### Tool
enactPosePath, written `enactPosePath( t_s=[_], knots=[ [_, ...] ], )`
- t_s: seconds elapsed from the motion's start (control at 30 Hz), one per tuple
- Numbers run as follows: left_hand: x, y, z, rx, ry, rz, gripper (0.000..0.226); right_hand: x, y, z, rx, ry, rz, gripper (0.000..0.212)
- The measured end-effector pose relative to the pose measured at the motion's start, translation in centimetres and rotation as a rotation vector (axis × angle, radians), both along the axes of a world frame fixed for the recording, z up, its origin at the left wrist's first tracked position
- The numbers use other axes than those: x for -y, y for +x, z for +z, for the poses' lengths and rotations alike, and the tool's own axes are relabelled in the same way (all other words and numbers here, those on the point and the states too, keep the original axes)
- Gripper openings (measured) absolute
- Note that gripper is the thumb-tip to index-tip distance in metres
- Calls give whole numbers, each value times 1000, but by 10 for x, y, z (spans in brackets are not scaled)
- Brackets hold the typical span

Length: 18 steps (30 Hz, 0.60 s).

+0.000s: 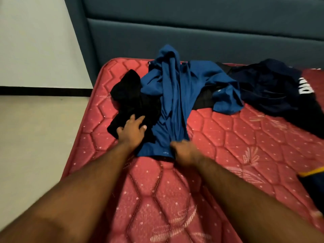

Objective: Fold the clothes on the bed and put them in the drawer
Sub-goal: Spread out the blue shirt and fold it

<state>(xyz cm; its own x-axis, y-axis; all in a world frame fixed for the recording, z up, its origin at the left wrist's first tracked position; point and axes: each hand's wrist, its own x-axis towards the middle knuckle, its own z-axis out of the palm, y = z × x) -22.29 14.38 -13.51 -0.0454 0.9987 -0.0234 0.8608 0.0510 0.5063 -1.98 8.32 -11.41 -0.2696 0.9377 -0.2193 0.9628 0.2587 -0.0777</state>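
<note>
Blue shirt (177, 95), frame centre, bunched; long axis runs from the headboard (192, 32) at top down toward the person. Right hand (182, 149) pinches its near hem, fingers curled into the cloth. Left hand (131, 128), fingers spread, presses the black garment (129, 95) just left, which the shirt partly overlaps. Right hand nearer for drawing it out. Navy garment (270, 92) upper right on red mattress (228, 137). Drawer unseen.

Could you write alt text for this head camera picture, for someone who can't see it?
Seen from above, a person's right hand grips the near edge of a crumpled blue shirt on a red quilted mattress, while the left hand rests with spread fingers on a black garment beside it. A dark navy garment with white lettering lies to the right, before a blue-grey padded headboard.
</note>
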Motion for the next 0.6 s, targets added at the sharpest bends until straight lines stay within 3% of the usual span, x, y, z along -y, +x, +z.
enactPosePath(
  t_s=[0.07, 0.13, 0.17, 0.2, 0.23, 0.27, 0.3, 0.33, 0.4, 0.43, 0.47, 0.5, 0.6],
  knots=[
    [51, 13, 6, -129, 221, 41, 53, 72, 5, 8, -10, -91, 72, 23],
    [112, 29, 6, -56, 299, -41, 56, 147, 5, 14, -42, -268, 123, 22],
    [138, 37, 4, 27, 232, -94, 69, 163, -2, 22, -51, -184, 84, 25],
    [168, 46, 3, 93, 116, -151, 83, 179, -11, 19, 93, -81, -44, 31],
    [191, 52, 1, 108, -2, -188, 91, 190, -29, -20, 1, -292, 57, 36],
    [218, 57, -1, 86, -68, -217, 88, 194, -56, -47, -3, -316, -64, 45],
    [237, 60, -5, 53, -81, -251, 77, 201, -73, -60, 72, -222, -164, 52],
    [258, 60, -8, 69, -51, -280, 61, 230, -76, -63, -9, -308, -229, 53],
    [296, 55, -13, 208, -10, -294, 29, 329, -44, -30, -360, -655, -67, 42],
    [319, 48, -12, 276, -8, -276, 17, 377, -32, 12, -633, -785, -25, 35],
    [333, 39, -12, 299, -3, -262, 8, 382, -33, 30, -673, -846, 1, 27],
    [348, 30, -11, 277, -1, -258, 3, 391, -22, 39, -696, -743, -36, 23],
    [409, 0, -3, 230, 16, -376, 10, 375, -10, 20, -788, -163, -458, 21]
  ],
)
